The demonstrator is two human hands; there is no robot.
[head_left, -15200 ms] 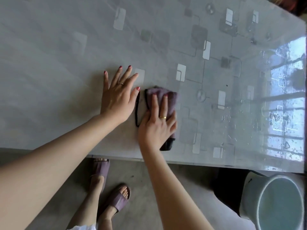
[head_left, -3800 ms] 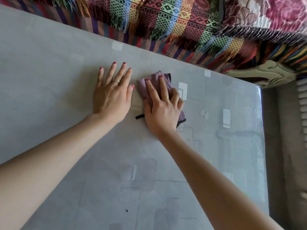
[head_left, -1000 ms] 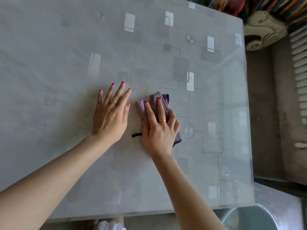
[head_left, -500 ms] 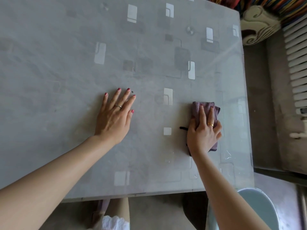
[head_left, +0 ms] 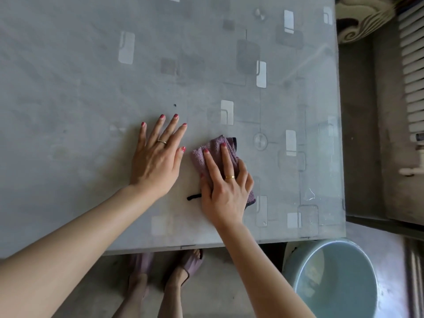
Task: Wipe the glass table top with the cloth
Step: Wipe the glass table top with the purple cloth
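Observation:
The glass table top (head_left: pixel 80 88) is grey with pale square patterns and fills most of the view. A folded purple cloth (head_left: pixel 202 154) with a black edge lies flat on it near the front edge. My right hand (head_left: pixel 226 187) presses down on the cloth with fingers stretched over it, covering most of it. My left hand (head_left: pixel 158 157) rests flat on the bare glass just left of the cloth, fingers spread, holding nothing. A black loop of the cloth (head_left: pixel 193 197) sticks out beside my right palm.
A pale blue bucket (head_left: pixel 332 278) holding water stands on the floor below the table's front right corner. My feet in purple slippers (head_left: pixel 190 260) are under the front edge. A white radiator (head_left: pixel 413 65) lines the right wall. A patterned cushion (head_left: pixel 360 17) shows at top right.
My right hand has slid the cloth left across the glass, from near the right edge back to beside my left hand. The left hand has stayed flat in place.

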